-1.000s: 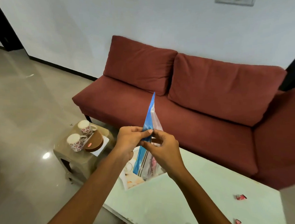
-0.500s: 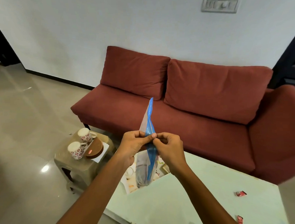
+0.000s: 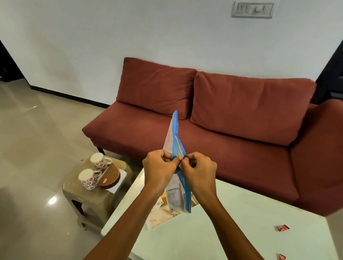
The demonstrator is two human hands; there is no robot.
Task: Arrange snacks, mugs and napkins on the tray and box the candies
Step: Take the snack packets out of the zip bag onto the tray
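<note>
Ahead, both hands (left hand (image 3: 159, 168), right hand (image 3: 199, 172)) pinch snack packet (image 3: 176, 141) above pale table (image 3: 231, 230), maroon sofa (image 3: 206, 119) behind.

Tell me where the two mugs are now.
In the head view, the two mugs stand at lower left on the small stool, beside a brown round box, left of the table.

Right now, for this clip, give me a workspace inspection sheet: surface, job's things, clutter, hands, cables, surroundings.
Surface: pale table, mostly bare.
Job's things: blue snack packet held upright; two floral mugs and a brown round container on a small stool; red candies loose at the table's right.
Clutter: printed sheet at the table's far edge.
Hands: left hand and right hand both pinch the packet.
Cables: nothing seen.
Surroundings: red sofa, wall switch plate, tiled floor.
</note>
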